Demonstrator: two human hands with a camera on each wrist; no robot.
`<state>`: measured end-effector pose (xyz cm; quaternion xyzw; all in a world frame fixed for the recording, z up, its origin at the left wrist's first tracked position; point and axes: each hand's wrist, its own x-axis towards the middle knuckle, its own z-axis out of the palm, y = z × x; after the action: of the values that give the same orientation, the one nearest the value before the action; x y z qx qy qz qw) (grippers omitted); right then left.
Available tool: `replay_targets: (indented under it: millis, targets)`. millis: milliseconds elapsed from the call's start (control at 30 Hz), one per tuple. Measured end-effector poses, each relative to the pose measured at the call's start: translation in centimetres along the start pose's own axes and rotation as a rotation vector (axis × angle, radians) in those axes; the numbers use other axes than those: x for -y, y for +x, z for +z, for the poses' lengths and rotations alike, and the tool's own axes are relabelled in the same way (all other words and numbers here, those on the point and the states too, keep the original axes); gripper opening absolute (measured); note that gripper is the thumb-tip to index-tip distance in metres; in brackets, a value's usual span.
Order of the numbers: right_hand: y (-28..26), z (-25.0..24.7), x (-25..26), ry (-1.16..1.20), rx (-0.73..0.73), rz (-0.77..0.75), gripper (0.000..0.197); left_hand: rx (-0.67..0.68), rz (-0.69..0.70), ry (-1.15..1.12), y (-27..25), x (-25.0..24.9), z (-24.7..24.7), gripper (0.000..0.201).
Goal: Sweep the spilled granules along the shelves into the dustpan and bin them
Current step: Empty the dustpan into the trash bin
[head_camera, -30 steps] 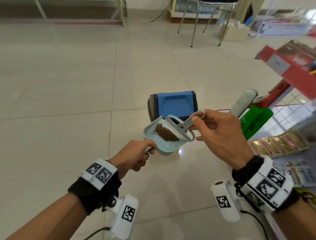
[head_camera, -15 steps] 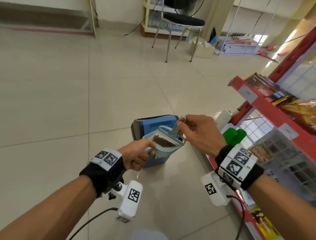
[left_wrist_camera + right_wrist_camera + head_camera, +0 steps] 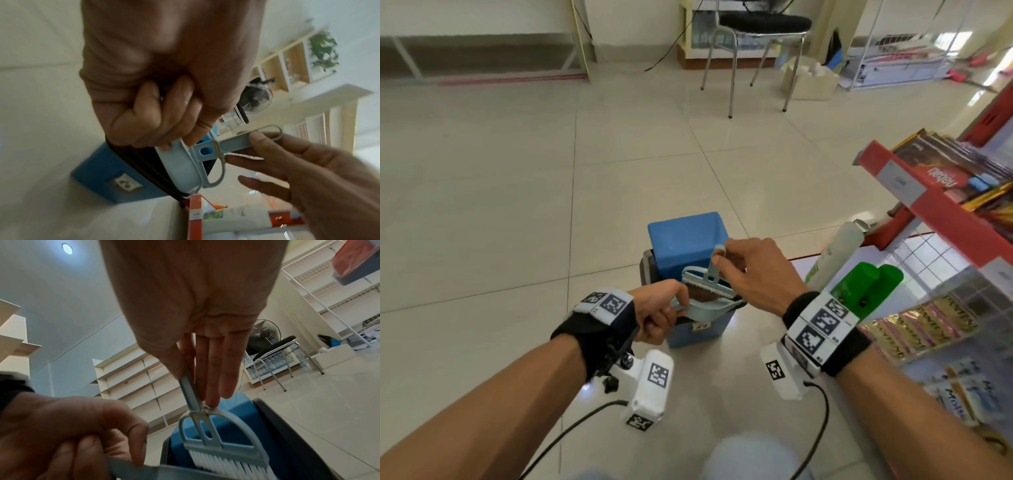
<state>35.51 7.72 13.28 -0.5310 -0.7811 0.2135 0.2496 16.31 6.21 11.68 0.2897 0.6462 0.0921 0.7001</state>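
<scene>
We grip dustpan [image 3: 703, 310] handle in left hand [image 3: 659, 310], right hand [image 3: 753, 274] pinches brush [image 3: 707, 279]; tip slowly over bin [image 3: 698, 329] rim, brush granules [image 3: 702, 297] in.

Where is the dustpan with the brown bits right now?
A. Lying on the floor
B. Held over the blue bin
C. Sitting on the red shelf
B: the left hand holds the dustpan, brown granules inside, right above the open blue bin.

The dustpan [image 3: 703, 310] and brush [image 3: 218, 449] look like smooth pale-blue plastic (the bristles white and fine). The bin [image 3: 685, 240] is matt blue plastic, the floor [image 3: 517, 192] glossy tile.
</scene>
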Motion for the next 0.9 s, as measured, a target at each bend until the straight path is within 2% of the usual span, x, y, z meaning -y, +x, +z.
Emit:
replay_targets:
  millis: [67, 233, 367, 500, 633, 767, 833, 900]
  targets:
    - [-0.2, -0.4, -0.3, 0.001, 0.005, -0.01, 0.034, -0.082, -0.006, 0.085, 0.0, -0.5, 0.2, 0.003]
    - [-0.6, -1.1, -1.7, 0.032, 0.028, 0.009, 0.028, -0.224, 0.019, 0.332, -0.3, -1.9, 0.7, 0.007]
    - [-0.5, -0.9, -2.5, 0.064, 0.006, 0.019, 0.024, -0.313, 0.139, 0.485, -0.2, -2.6, 0.6, 0.007]
    - [-0.1, -0.3, -3.1, 0.105, -0.052, 0.0, 0.019, -0.4, 0.285, 0.599, 0.5, -2.7, 0.0, 0.022]
    - [0.5, 0.4, -3.2, 0.113, -0.032, -0.002, 0.019, -0.451, 0.409, 0.707, 1.1, -2.5, -0.9, 0.03]
    - [0.6, 0.7, -3.0, 0.08, 0.02, 0.017, 0.025, -0.479, 0.504, 0.689, 1.3, -2.6, -1.6, 0.029]
    - [0.4, 0.9, -2.9, 0.115, -0.048, 0.004, 0.022, -0.585, 0.622, 0.66, 1.3, -2.8, -1.7, 0.029]
    - [0.5, 0.8, -2.8, 0.143, -0.129, -0.006, 0.016, -0.614, 0.676, 0.656, 1.3, -2.9, -1.6, 0.03]
